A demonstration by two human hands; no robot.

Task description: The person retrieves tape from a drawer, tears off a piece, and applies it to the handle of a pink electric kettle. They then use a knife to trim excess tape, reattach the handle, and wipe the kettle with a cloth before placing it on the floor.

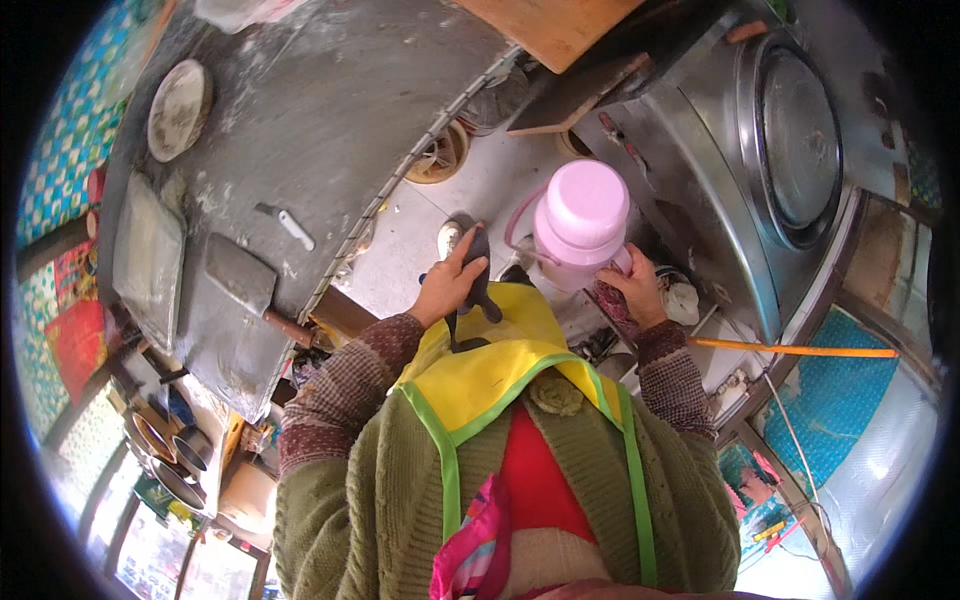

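Observation:
My right hand (636, 290) is wrapped round the side handle of a pink thermos flask (586, 205). The flask stands in front of me on the right, its rounded cup lid on top and a thin carrying handle out to its left. My left hand (449, 282) is closed on a dark grey object (479, 247) in front of the yellow apron (505, 335). A rounded end sticks up past the fingers, and dark strap-like parts hang below; its kind I cannot make out.
To the left is a flour-dusted worktable (330, 110) with a cleaver (240, 275), a small white-handled tool (290, 226) and an oval board or dish (180, 110). A metal stove with a round lidded pot (795, 140) stands right. An orange stick (800, 348) lies below it.

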